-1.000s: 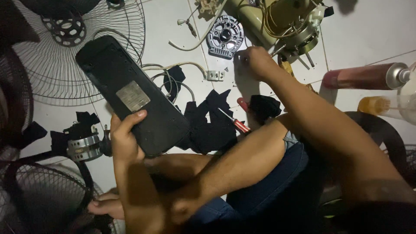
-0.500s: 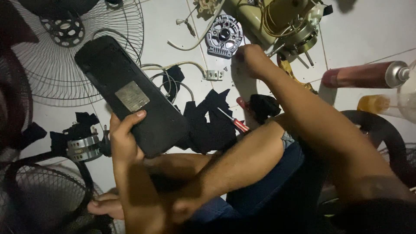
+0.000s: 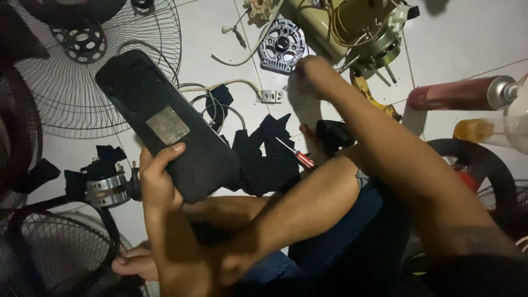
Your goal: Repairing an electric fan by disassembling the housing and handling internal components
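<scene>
Floor [image 3: 467, 38] is white tile, with fan parts all over it. Landmark: the long black casing [image 3: 165, 124], underside up with a grey label, tilted w/ its far end toward the wire fan guard [image 3: 71, 77] up-left of it. The left hand [image 3: 157, 184] has it by the near end, grip clamped on the casing, thumb over the top face.

Up-right of the casing sits the beige motor [image 3: 357, 27], copper windings showing. The right hand [image 3: 313, 69] is at the motor's near edge, knuckles to camera; can't tell if that grip is closed on anything. A red spray can [image 3: 462, 94] lies well right of the casing. A grey round metal cover [image 3: 281, 44] is just left of the right hand. Black cloth scraps [image 3: 264, 159] and a red-handled screwdriver [image 3: 297, 154] lie just right of the casing.

Step in hand, as I read it: casing held steady while the other hand works at the motor. Casing is held one-handed at one end, so shifting it calls for a firm hold.
</scene>
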